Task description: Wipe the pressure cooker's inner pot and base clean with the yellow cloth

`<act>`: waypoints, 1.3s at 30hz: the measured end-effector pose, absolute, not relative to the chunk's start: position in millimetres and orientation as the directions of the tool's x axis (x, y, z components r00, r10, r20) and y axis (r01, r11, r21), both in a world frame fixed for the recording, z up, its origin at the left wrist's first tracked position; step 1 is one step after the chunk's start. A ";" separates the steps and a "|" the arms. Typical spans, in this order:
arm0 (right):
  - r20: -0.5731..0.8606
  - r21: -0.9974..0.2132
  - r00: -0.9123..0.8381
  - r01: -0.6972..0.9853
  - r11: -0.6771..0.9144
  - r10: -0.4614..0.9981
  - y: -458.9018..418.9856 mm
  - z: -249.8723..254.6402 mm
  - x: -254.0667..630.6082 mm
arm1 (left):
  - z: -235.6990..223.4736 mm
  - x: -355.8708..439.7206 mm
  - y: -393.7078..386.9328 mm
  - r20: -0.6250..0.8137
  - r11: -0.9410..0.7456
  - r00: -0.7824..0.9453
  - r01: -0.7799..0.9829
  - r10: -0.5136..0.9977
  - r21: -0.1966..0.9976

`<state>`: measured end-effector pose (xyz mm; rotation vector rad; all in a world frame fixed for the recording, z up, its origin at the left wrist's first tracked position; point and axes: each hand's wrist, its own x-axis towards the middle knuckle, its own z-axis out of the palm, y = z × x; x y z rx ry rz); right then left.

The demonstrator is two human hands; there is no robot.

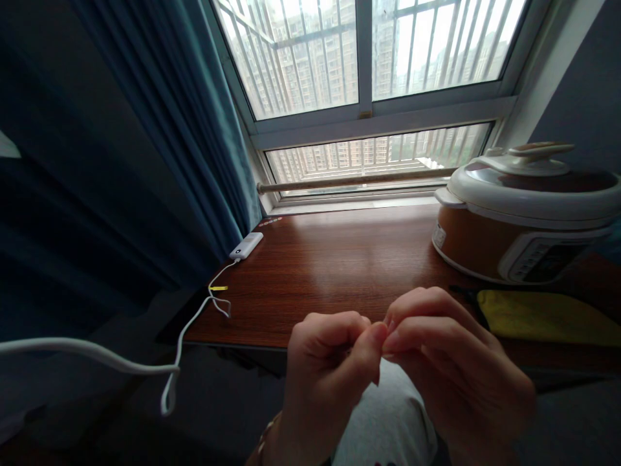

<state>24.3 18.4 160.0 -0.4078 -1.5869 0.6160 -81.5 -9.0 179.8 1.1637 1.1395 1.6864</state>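
Both hands meet fingertip to fingertip just off the front edge of the wooden table. My left hand is closed, its thumb pressed against the curled index finger. My right hand is closed too, with thumb and fingers pinched together and touching the left fingertips. Whatever lies between the fingertips, if anything, is hidden or too small to make out. A light grey-clad knee shows beneath the hands.
A white power bank with a white cable lies at the table's left edge near a yellow strip. A white-and-brown electric cooker stands right, behind a yellow pouch. Blue curtain hangs left; a barred window is behind.
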 end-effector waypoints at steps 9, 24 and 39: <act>0.875 -0.475 -0.070 0.073 0.877 0.479 21.2 157.2 23.0 | 176.9 -82.3 -11.5 0.257 -0.285 -0.272 -0.065 0.927 0.956; 0.703 -0.649 0.247 -0.161 0.743 0.667 38.5 140.4 15.2 | 176.0 -96.9 4.5 0.255 -0.016 0.222 -0.724 0.941 0.689; 0.584 -0.736 0.125 0.500 0.457 0.802 193.6 8.2 7.9 | 150.4 -97.7 39.6 0.147 -0.055 0.075 -0.689 0.986 0.723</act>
